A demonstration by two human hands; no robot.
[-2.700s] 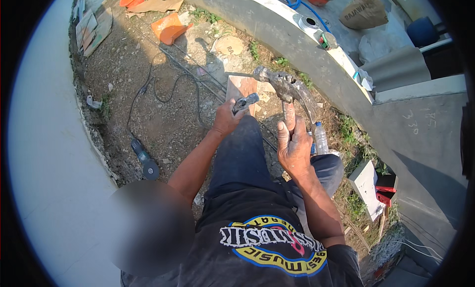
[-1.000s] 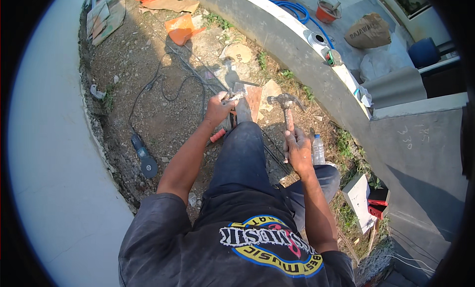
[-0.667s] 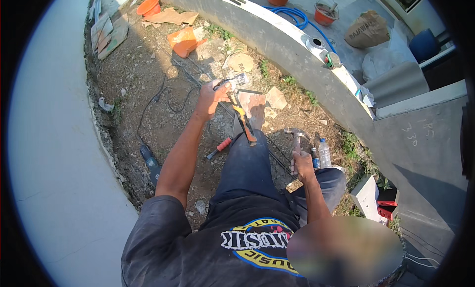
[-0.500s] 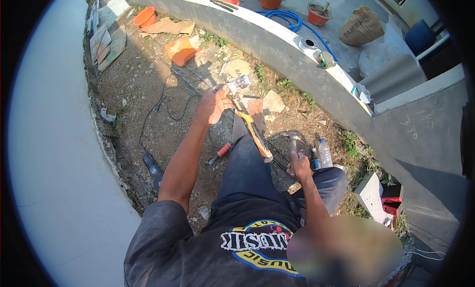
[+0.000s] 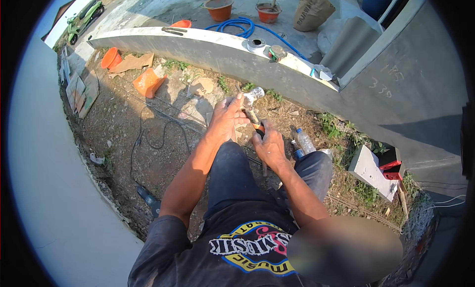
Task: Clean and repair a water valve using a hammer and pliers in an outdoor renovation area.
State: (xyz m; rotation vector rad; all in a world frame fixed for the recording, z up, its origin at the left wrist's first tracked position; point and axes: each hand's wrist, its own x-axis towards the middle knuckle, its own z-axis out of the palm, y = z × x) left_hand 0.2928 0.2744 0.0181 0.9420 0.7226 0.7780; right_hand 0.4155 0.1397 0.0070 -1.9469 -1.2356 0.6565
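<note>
My left hand (image 5: 225,116) holds a hammer (image 5: 252,96) just below its battered silver head, thumb raised along it. My right hand (image 5: 268,144) is wrapped round the same hammer's orange and black handle, lower down. Both hands are above my raised left knee (image 5: 231,163). A pale wooden length shows under my right hand; whether it is the claw hammer cannot be made out. Behind my left wrist, a board piece is partly hidden. Two plastic bottles (image 5: 305,141) stand to the right, by my other knee.
A curved low wall (image 5: 203,47) crosses ahead, bearing cans and small items. Orange scoop (image 5: 148,83), bucket (image 5: 111,58), cables and scraps lie on the dirt. An angle grinder (image 5: 147,200) is at left, a white box (image 5: 371,173) at right. Beyond are hose (image 5: 237,27) and scooter (image 5: 81,22).
My right hand has left the claw hammer's upright handle and moved in to the orange-handled hammer beside my left hand. The view has tilted up, showing more yard and the scooter.
</note>
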